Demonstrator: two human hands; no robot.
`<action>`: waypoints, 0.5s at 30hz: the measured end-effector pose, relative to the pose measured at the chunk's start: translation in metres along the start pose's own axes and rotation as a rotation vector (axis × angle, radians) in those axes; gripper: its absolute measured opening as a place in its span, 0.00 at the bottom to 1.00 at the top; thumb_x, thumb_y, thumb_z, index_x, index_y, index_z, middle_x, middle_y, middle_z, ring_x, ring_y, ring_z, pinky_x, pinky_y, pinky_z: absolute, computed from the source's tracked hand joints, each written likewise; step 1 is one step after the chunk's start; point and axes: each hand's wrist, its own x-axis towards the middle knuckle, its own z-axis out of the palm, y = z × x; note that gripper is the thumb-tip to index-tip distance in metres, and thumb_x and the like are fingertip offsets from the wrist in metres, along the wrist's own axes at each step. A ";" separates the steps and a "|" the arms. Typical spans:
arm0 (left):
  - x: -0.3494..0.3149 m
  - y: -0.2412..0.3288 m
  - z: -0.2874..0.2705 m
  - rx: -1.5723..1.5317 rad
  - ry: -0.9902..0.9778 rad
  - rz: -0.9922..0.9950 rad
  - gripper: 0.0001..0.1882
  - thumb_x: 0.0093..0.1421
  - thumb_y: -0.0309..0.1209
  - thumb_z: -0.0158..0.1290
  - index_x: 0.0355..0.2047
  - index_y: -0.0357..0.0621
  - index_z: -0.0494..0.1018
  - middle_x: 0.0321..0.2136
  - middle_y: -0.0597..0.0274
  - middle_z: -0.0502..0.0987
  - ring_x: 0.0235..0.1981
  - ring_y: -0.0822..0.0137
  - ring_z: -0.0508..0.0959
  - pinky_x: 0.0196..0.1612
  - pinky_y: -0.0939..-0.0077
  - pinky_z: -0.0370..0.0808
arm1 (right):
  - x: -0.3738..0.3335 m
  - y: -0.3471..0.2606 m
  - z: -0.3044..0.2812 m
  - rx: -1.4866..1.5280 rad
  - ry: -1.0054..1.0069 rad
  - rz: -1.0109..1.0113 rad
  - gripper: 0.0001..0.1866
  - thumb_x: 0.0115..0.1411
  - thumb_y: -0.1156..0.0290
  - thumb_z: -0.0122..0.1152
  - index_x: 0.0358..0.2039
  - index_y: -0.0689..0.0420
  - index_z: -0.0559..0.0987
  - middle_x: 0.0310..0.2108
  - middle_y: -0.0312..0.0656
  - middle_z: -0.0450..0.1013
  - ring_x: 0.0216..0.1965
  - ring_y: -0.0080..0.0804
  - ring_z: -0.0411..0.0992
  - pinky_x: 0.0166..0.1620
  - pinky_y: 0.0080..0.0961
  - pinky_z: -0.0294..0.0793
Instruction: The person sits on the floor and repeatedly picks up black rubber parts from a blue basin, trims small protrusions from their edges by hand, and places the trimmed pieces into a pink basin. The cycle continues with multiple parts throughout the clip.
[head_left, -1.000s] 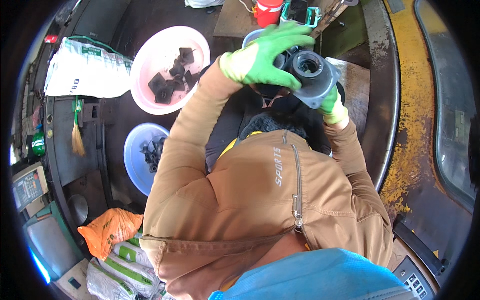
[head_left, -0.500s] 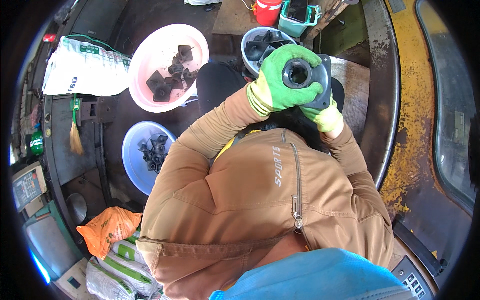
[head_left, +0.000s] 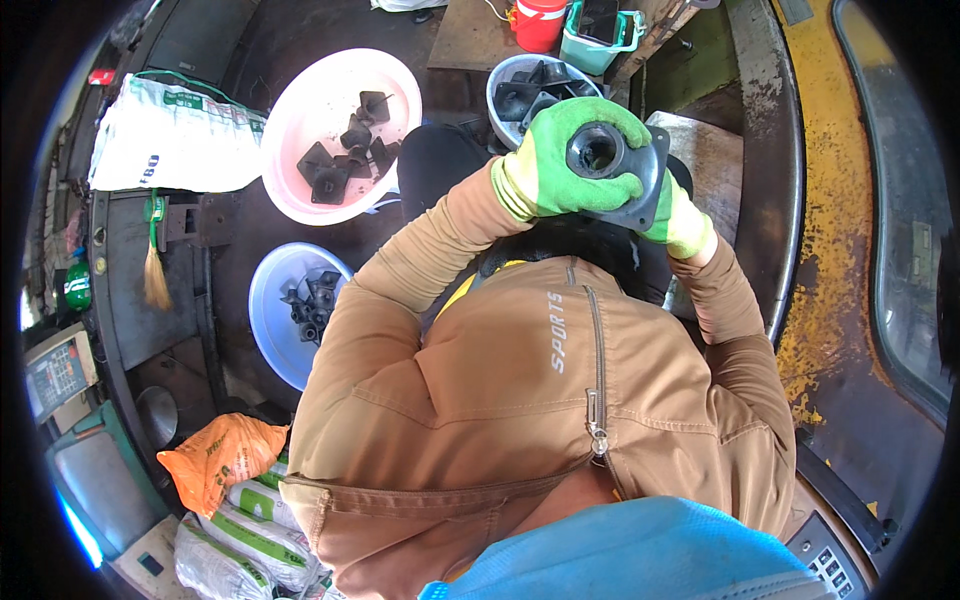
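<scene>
A black part with a square flange (head_left: 655,172) and a hollow round neck is held up in front of my chest. My left hand (head_left: 552,165), in a green and pale yellow glove, curls its fingers and thumb round the neck, whose open end faces up. Behind the flange's right side is my right hand (head_left: 685,222) in a matching glove; the part hides its fingers. Similar black parts fill a pale blue basin (head_left: 494,106) just beyond my hands. More lie in a pink basin (head_left: 283,150) and in a blue basin (head_left: 262,315) on the left.
White sacks (head_left: 222,560) and an orange bag (head_left: 215,462) sit at lower left. A red container (head_left: 537,30) and a teal bin (head_left: 590,56) stand at the far side. Along the right runs a worn yellow machine panel (head_left: 822,200).
The black part has tilted slightly, with its flange a little lower and further right. My right hand has shifted right and shows more of its glove. My left hand keeps its hold.
</scene>
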 end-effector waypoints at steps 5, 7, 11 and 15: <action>0.000 0.004 -0.005 -0.020 -0.151 -0.025 0.21 0.43 0.28 0.67 0.39 0.40 0.77 0.37 0.57 0.80 0.39 0.64 0.80 0.44 0.71 0.76 | -0.004 -0.014 -0.007 0.257 -0.154 -0.243 0.21 0.61 0.73 0.58 0.55 0.57 0.70 0.49 0.37 0.73 0.51 0.25 0.71 0.51 0.24 0.73; 0.002 0.004 -0.009 -0.078 -0.283 -0.061 0.22 0.44 0.27 0.67 0.41 0.39 0.75 0.41 0.57 0.79 0.43 0.64 0.77 0.46 0.70 0.74 | -0.004 -0.013 -0.014 0.407 -0.250 -0.297 0.19 0.64 0.72 0.55 0.55 0.56 0.70 0.49 0.37 0.73 0.51 0.23 0.71 0.51 0.22 0.74; 0.007 -0.005 -0.009 -0.111 -0.439 0.052 0.22 0.43 0.31 0.67 0.40 0.42 0.76 0.41 0.55 0.79 0.44 0.59 0.77 0.47 0.66 0.74 | -0.003 0.008 -0.009 0.633 -0.412 -0.051 0.22 0.63 0.69 0.58 0.57 0.54 0.70 0.53 0.37 0.71 0.56 0.23 0.68 0.55 0.23 0.71; 0.017 -0.014 -0.010 -0.299 -0.764 0.183 0.24 0.41 0.37 0.67 0.39 0.43 0.76 0.43 0.57 0.79 0.51 0.54 0.74 0.55 0.59 0.69 | -0.001 0.027 0.015 0.793 -0.296 0.230 0.31 0.55 0.68 0.67 0.59 0.51 0.68 0.54 0.40 0.70 0.55 0.25 0.69 0.59 0.27 0.68</action>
